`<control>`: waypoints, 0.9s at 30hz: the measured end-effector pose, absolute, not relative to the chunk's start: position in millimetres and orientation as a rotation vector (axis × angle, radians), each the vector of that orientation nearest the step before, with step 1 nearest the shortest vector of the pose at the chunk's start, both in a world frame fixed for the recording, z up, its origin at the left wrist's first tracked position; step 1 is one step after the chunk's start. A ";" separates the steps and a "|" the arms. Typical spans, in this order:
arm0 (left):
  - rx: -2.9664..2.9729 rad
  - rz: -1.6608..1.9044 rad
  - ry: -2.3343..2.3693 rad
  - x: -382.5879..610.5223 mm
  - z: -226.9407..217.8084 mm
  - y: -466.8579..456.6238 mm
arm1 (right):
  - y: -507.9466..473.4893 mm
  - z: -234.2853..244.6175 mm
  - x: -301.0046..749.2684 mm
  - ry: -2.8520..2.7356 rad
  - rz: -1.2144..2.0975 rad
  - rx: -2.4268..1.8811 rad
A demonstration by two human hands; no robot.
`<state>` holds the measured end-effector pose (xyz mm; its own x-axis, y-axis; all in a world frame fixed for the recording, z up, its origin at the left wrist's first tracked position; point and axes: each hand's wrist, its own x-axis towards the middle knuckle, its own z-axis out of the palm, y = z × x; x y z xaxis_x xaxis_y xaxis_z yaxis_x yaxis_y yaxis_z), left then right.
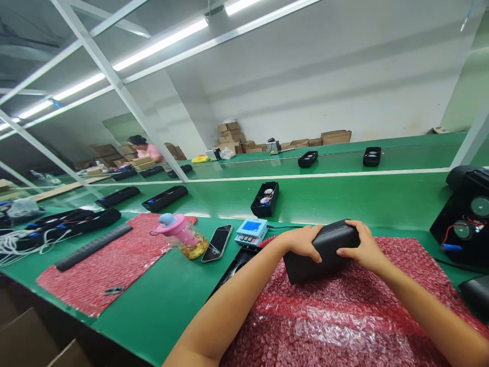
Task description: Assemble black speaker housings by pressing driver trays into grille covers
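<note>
A black speaker housing (324, 260) is tilted on red bubble wrap (305, 326), its far side hidden. My left hand (303, 242) is closed on its left end, thumb across the near face. On the right end, my right hand (362, 247) grips it with the thumb in front and fingers over the top. A long black part (233, 267) lies partly hidden behind my left forearm. Just beyond my left hand is a small light-blue device (251, 231) with a blue screen and a cable.
A phone (217, 243) and a pink-lidded bottle (183, 237) stand left of my arm. Open black housings with wired drivers (265, 199) rest on the green conveyor (344, 196). More speaker parts (464, 219) stand at the right. Far left, a person (147, 149) sits among boxes.
</note>
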<state>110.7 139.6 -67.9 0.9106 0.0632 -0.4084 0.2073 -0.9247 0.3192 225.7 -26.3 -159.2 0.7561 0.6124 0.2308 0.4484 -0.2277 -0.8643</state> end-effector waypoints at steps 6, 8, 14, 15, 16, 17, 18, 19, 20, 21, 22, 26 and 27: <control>2.712 -0.548 0.205 110.4 -69.6 141.2 | -26.3 -160.1 227.5 -0.822 0.180 -1.889; 2.715 -0.538 0.219 110.2 -70.3 141.1 | -26.5 -160.1 229.0 -0.825 0.174 -1.909; 2.700 -0.541 0.220 110.2 -69.9 141.0 | -26.3 -158.7 220.6 -0.849 0.100 -2.005; 2.700 -0.544 0.222 109.9 -69.7 140.6 | -25.4 -158.5 216.2 -0.861 0.046 -2.049; 2.702 -0.547 0.227 109.5 -69.4 140.0 | -24.3 -158.4 211.6 -0.881 -0.016 -2.099; 2.705 -0.550 0.231 109.1 -69.2 139.3 | -23.0 -158.5 207.0 -0.906 -0.072 -2.149; 2.707 -0.553 0.235 108.6 -68.9 138.7 | -21.6 -158.6 203.0 -0.935 -0.114 -2.190; 2.708 -0.559 0.239 108.2 -68.7 138.1 | -20.1 -158.7 199.7 -0.958 -0.138 -2.216; 2.706 -0.567 0.243 107.8 -68.4 137.6 | -18.7 -158.9 197.3 -0.963 -0.147 -2.225; 2.704 -0.574 0.246 107.5 -68.1 137.1 | -17.4 -159.0 195.7 -0.953 -0.154 -2.230; 2.702 -0.581 0.250 107.4 -67.8 136.7 | -16.2 -159.0 194.7 -0.935 -0.164 -2.231; 2.708 -0.587 0.258 107.8 -67.0 134.6 | -13.5 -159.1 193.2 -0.862 -0.201 -2.241; 2.711 -0.589 0.258 107.9 -66.8 134.0 | -13.3 -159.4 193.0 -0.857 -0.208 -2.244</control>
